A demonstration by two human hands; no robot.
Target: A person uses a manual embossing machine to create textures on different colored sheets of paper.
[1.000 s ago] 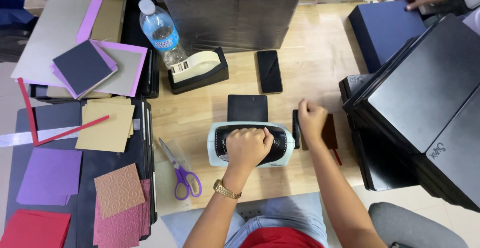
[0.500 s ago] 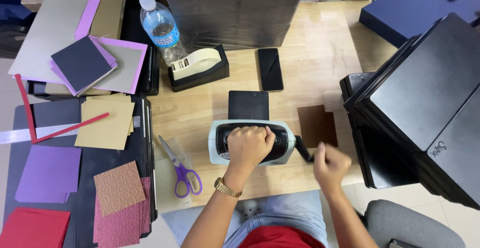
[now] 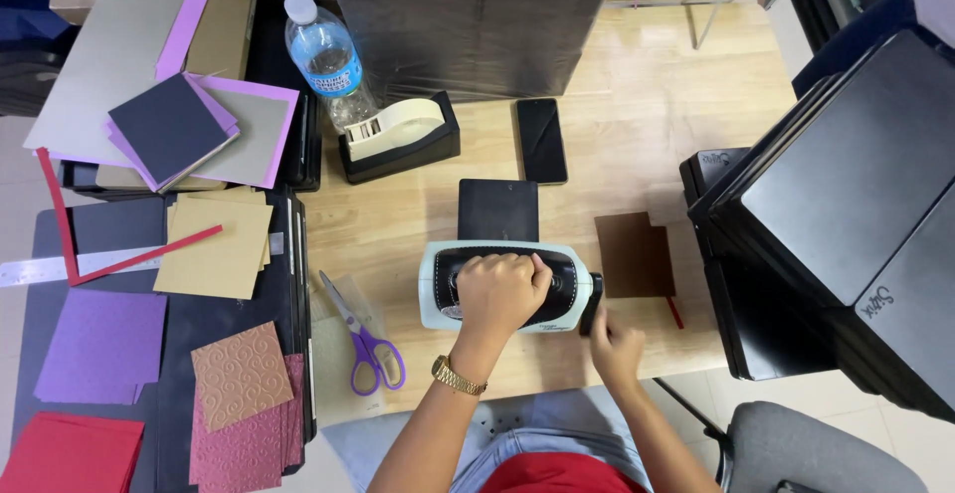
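A small white and black die-cutting machine (image 3: 443, 294) stands on the wooden table (image 3: 637, 115) right in front of me. My left hand (image 3: 500, 289) grips the handle on its top. My right hand (image 3: 615, 342) is closed around the black crank (image 3: 591, 304) at the machine's right end. A black plate (image 3: 497, 209) sticks out of the machine's far side. A brown paper square (image 3: 634, 254) lies just right of the machine.
Purple scissors (image 3: 366, 339), a tape dispenser (image 3: 398, 133), a water bottle (image 3: 326, 55) and a phone (image 3: 541, 139) lie around the machine. Coloured paper sheets (image 3: 214, 244) cover the left. Black cases (image 3: 846, 214) stand at the right, near a chair (image 3: 806, 448).
My right hand has swung from above the crank axis down toward me, turning the crank. The brown paper square it covered now shows. My left hand stays on the machine.
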